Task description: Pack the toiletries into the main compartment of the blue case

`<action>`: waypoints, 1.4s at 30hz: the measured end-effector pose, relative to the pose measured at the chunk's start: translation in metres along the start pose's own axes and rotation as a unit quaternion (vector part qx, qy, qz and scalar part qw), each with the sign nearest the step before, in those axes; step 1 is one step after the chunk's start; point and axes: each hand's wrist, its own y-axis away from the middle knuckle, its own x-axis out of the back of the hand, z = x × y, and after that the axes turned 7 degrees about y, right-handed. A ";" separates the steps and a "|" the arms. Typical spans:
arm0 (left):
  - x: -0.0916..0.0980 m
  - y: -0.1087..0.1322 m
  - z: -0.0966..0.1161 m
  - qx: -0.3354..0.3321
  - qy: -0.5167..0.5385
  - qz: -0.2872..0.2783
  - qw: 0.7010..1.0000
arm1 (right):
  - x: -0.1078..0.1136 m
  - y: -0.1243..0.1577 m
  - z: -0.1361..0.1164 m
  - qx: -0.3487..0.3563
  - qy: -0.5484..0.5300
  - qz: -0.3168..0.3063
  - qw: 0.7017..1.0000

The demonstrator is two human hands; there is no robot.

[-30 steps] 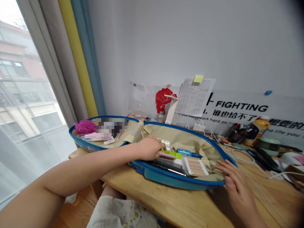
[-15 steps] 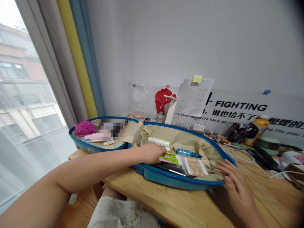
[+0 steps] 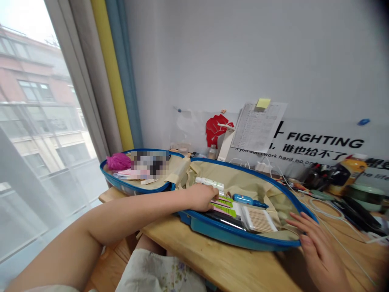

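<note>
A blue clamshell case with a beige lining lies spread open on the wooden desk. My left hand reaches into its right half, fingers curled down among the contents; what they hold, if anything, is hidden. Beside those fingers are a white tube and green-and-pink packets. Farther right lie a blue bottle and a clear pack of cotton swabs. A dark, shiny flat item runs along the near rim. At the case's right end, my right hand rests over the rim with fingers outstretched.
The case's left half holds a purple bundle and blurred-out items. Behind the case stand a small glass bottle and a white upright object. White cables, a yellow-orange bottle and a green container crowd the right side.
The view has turned slightly left, so everything appears shifted to the right. My left hand stays among the packets and my right hand stays at the rim.
</note>
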 end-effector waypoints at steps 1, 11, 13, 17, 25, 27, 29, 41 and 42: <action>0.004 0.002 -0.001 0.004 0.011 0.017 1.000 | 0.000 -0.001 0.000 -0.005 -0.001 -0.002 1.000; 0.055 0.071 -0.130 0.266 0.064 0.236 0.933 | -0.001 0.000 0.000 0.005 -0.004 0.011 1.000; 0.059 0.095 -0.167 0.328 0.054 0.243 0.911 | -0.002 0.002 0.002 0.001 -0.006 0.010 1.000; 0.056 0.141 -0.214 0.410 0.061 0.221 0.883 | -0.003 0.003 0.004 0.007 0.000 0.010 1.000; 0.036 0.194 -0.263 0.327 0.114 0.031 0.937 | -0.003 0.002 0.003 0.032 0.018 0.019 0.999; 0.034 0.198 -0.273 0.326 0.101 0.023 0.940 | -0.004 0.003 0.004 0.031 0.020 0.011 0.999; 0.033 0.199 -0.278 0.325 0.091 0.030 0.941 | -0.003 0.003 0.004 0.026 0.018 0.010 0.999; 0.071 0.173 -0.198 0.340 0.074 0.334 0.876 | -0.002 0.003 0.002 -0.005 0.006 0.005 1.000; 0.077 0.165 -0.183 0.311 0.091 0.365 0.873 | -0.002 0.003 0.003 -0.006 0.006 0.003 1.000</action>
